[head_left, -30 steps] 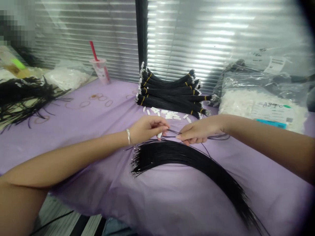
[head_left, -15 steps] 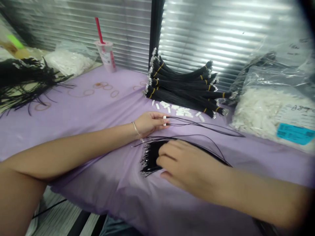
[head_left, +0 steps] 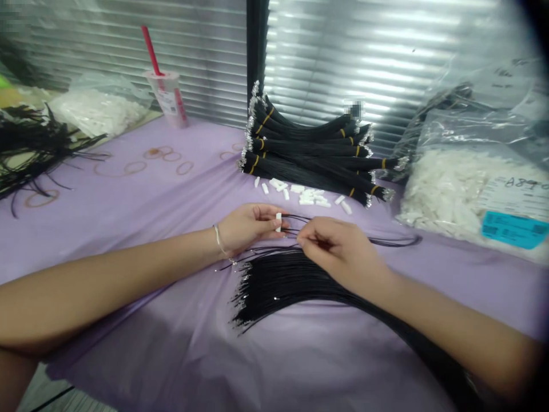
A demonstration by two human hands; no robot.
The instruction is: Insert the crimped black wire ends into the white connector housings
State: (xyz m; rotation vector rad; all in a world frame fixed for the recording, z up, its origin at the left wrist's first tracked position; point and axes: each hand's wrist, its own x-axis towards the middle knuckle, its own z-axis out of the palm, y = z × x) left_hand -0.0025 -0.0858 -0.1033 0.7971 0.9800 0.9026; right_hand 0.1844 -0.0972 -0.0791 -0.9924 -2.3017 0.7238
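Observation:
My left hand [head_left: 257, 222] pinches a small white plastic connector [head_left: 278, 222] upright between thumb and fingers. Thin black wires [head_left: 384, 242] run out of its right side. Close to it on the right, my right hand [head_left: 332, 243] is closed in a pinch on a black wire, whose end is too small to make out. Below both hands lies a loose bundle of black wires [head_left: 274, 280] with shiny metal terminals at the left end. Several loose white connectors [head_left: 311, 194] are scattered beyond my left hand.
Tied bundles of black wires [head_left: 304, 151] are stacked by the blinds. A labelled bag of white parts [head_left: 446, 189] stands at right. A cup with a red straw [head_left: 168, 100], another bag [head_left: 96, 109], rubber bands [head_left: 184, 167] and loose black wires [head_left: 30, 143] are at left.
My right hand has risen from the wire bundle to beside the connector, a wire now in its pinch. My left hand keeps the connector. The view has shifted slightly.

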